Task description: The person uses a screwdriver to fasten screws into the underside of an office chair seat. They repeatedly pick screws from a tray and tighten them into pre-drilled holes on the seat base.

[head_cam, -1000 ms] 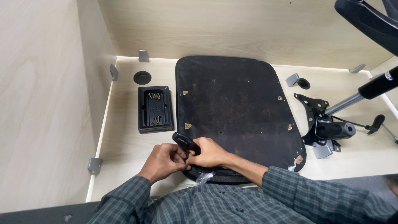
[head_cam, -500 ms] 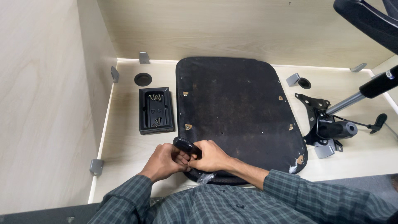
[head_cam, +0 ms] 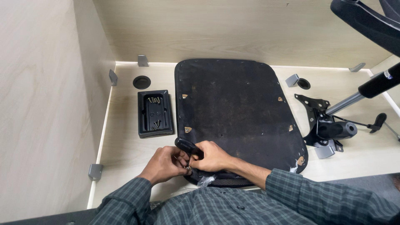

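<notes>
A short black handle [head_cam: 188, 146], likely a screwdriver grip, sits between both hands at the near left corner of an upturned black seat pan [head_cam: 235, 112]. The right hand [head_cam: 212, 157] is wrapped around the handle's lower end, fingers curled shut on it, so that only the rounded upper end sticks out up and to the left of the knuckles. The left hand [head_cam: 165, 164] presses against the right from the left, its fingertips pinched together on something small and metallic just below the handle; what that piece is cannot be made out.

Directly beyond the grip the seat pan lies flat on a pale wooden tabletop [head_cam: 125, 154], its underside up, with small brass-coloured fittings near its edges. Up and to the left of the hands, just beside the seat's left edge, a black plastic tray [head_cam: 155, 113] holds a few screws [head_cam: 154, 100]. Far to the right of the grip, past the seat, lies a black chair mechanism [head_cam: 329, 127] with a chrome gas cylinder [head_cam: 343, 103] angled upward.
</notes>
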